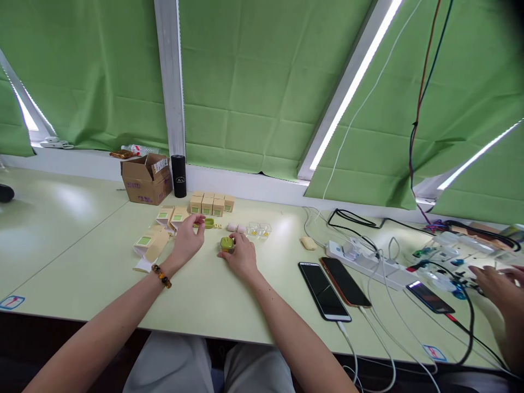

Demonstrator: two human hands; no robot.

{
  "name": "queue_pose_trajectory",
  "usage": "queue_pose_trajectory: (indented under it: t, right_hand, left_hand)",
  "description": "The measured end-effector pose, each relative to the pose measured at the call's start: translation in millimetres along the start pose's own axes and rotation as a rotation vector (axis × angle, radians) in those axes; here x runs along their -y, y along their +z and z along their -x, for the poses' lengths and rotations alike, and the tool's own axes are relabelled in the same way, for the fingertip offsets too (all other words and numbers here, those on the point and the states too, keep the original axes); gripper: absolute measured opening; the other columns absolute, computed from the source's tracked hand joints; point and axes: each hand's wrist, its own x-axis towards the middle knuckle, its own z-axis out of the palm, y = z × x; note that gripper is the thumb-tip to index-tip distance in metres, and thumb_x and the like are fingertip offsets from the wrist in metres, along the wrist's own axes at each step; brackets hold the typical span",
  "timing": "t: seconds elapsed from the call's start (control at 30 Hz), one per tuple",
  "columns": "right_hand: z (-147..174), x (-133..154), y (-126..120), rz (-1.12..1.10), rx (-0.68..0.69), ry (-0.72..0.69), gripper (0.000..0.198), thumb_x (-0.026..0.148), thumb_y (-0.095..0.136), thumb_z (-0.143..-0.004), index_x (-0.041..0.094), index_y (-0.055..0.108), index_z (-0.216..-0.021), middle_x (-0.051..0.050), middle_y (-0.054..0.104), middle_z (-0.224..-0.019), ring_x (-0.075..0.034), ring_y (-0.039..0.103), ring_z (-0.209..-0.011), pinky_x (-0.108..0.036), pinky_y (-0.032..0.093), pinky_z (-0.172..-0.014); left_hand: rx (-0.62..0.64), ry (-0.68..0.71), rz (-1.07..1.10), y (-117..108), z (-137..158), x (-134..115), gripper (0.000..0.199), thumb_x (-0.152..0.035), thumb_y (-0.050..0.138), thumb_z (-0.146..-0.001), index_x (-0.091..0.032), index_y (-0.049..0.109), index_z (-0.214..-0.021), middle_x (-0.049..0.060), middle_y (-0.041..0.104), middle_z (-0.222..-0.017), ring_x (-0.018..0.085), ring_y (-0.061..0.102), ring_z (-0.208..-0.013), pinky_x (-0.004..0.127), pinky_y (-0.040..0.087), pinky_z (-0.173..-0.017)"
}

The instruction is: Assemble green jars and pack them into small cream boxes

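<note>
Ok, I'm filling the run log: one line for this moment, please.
right hand: grasping small green container | left hand: beside green piece, contact unclear | beyond: cardboard boxes

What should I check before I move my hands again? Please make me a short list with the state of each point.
1. Right hand has the small green container: ok, thumb and fingers are on it.
2. Left hand holds a part: cannot tell; its fingertips overlap small green pieces.
3. Clear containers are on the table, apart from the right hand: ok, they sit beyond it.
4. All small cardboard boxes are closed: not ok; the nearest box, at the left, has a flap spread open.
5. White-framed phone is clear of the right forearm: ok, it lies to its right.
</note>
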Motion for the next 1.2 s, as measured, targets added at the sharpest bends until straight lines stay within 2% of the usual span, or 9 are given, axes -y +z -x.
queue_pose_trajectory:
  t: [0.2, 0.33, 0.5, 0.7, 0.9, 0.97, 1.03, 1.13, 1.2]
  right_hand:
    - [-7.6, -13.6, -10.0, -0.041, 0.096, 0.019, 0.080, 0.050, 0.095, -0.058, 0.028, 0.060, -0.128, -0.004, 0.068, -0.100, -0.030, 0.059, -0.105, -0.043, 0.042, -0.092]
    - [-12.2, -23.7, -21.6, 0.000, 0.223, -0.012, 0.067, 0.050, 0.092, -0.064, 0.026, 0.068, -0.121, -0.008, 0.069, -0.107, -0.031, 0.059, -0.107, -0.042, 0.043, -0.091]
    - [-13.2, -26.5, -22.8, 0.018, 0.246, -0.033, 0.064, 0.051, 0.089, -0.069, 0.026, 0.069, -0.124, -0.008, 0.069, -0.110, -0.030, 0.059, -0.108, -0.040, 0.044, -0.092]
    - [-14.7, -28.0, -25.4, -0.028, 0.273, -0.034, 0.061, 0.043, 0.090, -0.068, 0.024, 0.070, -0.123, -0.008, 0.068, -0.110, -0.028, 0.060, -0.106, -0.043, 0.044, -0.097]
    - [-21.7, -40.8, -34.0, -0.417, 0.302, 0.036, 0.072, 0.019, 0.089, -0.054, 0.027, 0.069, -0.124, -0.001, 0.067, -0.099, -0.021, 0.060, -0.090, -0.040, 0.049, -0.089]
    - [-24.6, -44.9, -36.7, -0.593, 0.250, 0.061, 0.068, 0.021, 0.084, -0.057, 0.027, 0.067, -0.123, 0.000, 0.065, -0.097, -0.019, 0.059, -0.087, -0.038, 0.050, -0.085]
    - [-26.4, -46.0, -39.5, -0.711, 0.068, 0.053, 0.051, 0.028, 0.075, -0.067, 0.026, 0.067, -0.117, 0.000, 0.062, -0.095, -0.019, 0.058, -0.087, -0.035, 0.048, -0.082]
    - [-24.0, -36.6, -43.5, -0.712, -0.278, 0.012, 0.025, 0.034, 0.062, -0.082, 0.024, 0.065, -0.105, 0.000, 0.058, -0.088, -0.019, 0.055, -0.083, -0.034, 0.044, -0.079]
    - [-18.0, -21.3, -44.6, -0.650, -0.368, -0.044, 0.018, 0.036, 0.061, -0.088, 0.023, 0.063, -0.101, 0.000, 0.058, -0.085, -0.019, 0.055, -0.082, -0.036, 0.043, -0.080]
  left_hand:
    - [0.024, 0.009, -0.117, -35.6, -0.8, -7.0, 0.027, -0.030, 0.052, -0.094, -0.020, 0.062, -0.116, 0.009, 0.072, -0.106, 0.025, 0.067, -0.098, 0.040, 0.051, -0.092]
    - [0.038, 0.023, -0.601, -75.0, 2.5, 4.3, 0.041, -0.033, 0.050, -0.093, -0.018, 0.058, -0.129, 0.016, 0.070, -0.115, 0.036, 0.058, -0.118, 0.051, 0.044, -0.102]
    - [0.210, -0.139, -1.022, -115.3, 8.3, 28.7, 0.065, -0.049, 0.045, -0.093, -0.011, 0.047, -0.145, 0.030, 0.060, -0.127, 0.049, 0.052, -0.122, 0.059, 0.046, -0.091]
    - [0.388, -0.383, -0.953, -126.3, 15.6, 44.9, 0.071, -0.058, 0.041, -0.092, -0.009, 0.044, -0.142, 0.029, 0.067, -0.111, 0.048, 0.065, -0.104, 0.053, 0.051, -0.080]
    - [0.360, -0.303, -1.003, -127.3, 26.2, 7.7, 0.056, -0.044, 0.038, -0.096, -0.010, 0.043, -0.141, 0.024, 0.072, -0.103, 0.043, 0.071, -0.092, 0.048, 0.052, -0.075]
    - [0.297, -0.236, -0.996, -124.1, 29.1, -10.2, 0.056, -0.045, 0.036, -0.099, -0.013, 0.042, -0.143, 0.021, 0.074, -0.100, 0.041, 0.072, -0.087, 0.046, 0.052, -0.074]
    - [0.251, -0.155, -0.954, -115.0, 30.0, -24.1, 0.056, -0.048, 0.035, -0.101, -0.015, 0.041, -0.145, 0.018, 0.075, -0.098, 0.038, 0.073, -0.084, 0.042, 0.052, -0.073]
    - [0.127, -0.035, -0.829, -88.9, 26.5, -31.7, 0.053, -0.050, 0.037, -0.102, -0.017, 0.043, -0.143, 0.014, 0.076, -0.097, 0.033, 0.074, -0.082, 0.037, 0.051, -0.071]
    - [0.030, 0.071, -0.680, -65.5, 21.5, -30.1, 0.051, -0.049, 0.044, -0.101, -0.016, 0.046, -0.140, 0.014, 0.076, -0.100, 0.031, 0.075, -0.085, 0.034, 0.051, -0.071]
